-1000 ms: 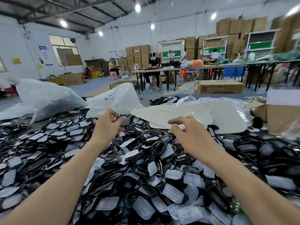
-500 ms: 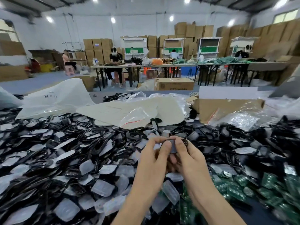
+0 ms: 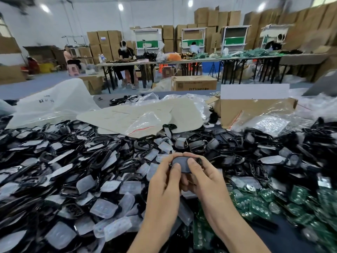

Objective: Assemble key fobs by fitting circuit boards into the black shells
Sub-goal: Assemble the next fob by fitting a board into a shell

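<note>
— Two hands on one piece?
— Yes; the left hand and right hand each pinch the small black plastic shell, thumbs on top, above the heap of loose parts; its long axis runs hand to hand, face up.
— The green circuit boards?
— Lower right; nearer the right hand.

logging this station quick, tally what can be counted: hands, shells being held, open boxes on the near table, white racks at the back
hands: 2 (left hand, right hand)
black shell held: 1
open cardboard box on the table: 1
white racks: 4
total: 8
</note>
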{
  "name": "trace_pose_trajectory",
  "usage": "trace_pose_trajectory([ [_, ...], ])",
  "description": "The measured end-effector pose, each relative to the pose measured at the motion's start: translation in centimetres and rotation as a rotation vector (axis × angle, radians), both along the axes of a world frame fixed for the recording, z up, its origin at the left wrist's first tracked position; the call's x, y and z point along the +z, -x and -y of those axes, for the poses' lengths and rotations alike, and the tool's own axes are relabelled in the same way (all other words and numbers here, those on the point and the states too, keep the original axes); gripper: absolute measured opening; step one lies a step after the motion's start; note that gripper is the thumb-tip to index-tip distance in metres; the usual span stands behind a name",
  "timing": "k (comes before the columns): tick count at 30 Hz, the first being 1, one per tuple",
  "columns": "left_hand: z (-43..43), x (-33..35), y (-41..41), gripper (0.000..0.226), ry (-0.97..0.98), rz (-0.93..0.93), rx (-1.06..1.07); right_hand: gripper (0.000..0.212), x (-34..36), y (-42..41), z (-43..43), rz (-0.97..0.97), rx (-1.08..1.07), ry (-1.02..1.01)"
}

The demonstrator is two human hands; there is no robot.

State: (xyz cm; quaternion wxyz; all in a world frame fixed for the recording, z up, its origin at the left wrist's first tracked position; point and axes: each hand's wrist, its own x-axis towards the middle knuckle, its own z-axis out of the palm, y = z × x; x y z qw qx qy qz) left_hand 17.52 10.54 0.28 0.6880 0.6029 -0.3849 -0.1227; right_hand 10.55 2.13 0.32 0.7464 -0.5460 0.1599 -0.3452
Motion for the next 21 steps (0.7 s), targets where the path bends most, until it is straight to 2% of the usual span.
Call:
trace_pose_trajectory([
  [4,-0.34,-0.27,-0.07,0.035,0.009,-0.022,0.03,0.023,0.07,0.07,-0.5,0.035,0.059,-0.021],
  [9,-0.37,-0.67,-0.07,0.028,-0.014,-0.039,0.066,0.028,-0.05,0.24,-0.75,0.006,0.078,-0.054],
  [21,-0.88,-0.74,0.39,0.027,-0.087,0.175,0.104,0.023,0.13,0.29,-0.71,0.046,0.073,-0.227],
])
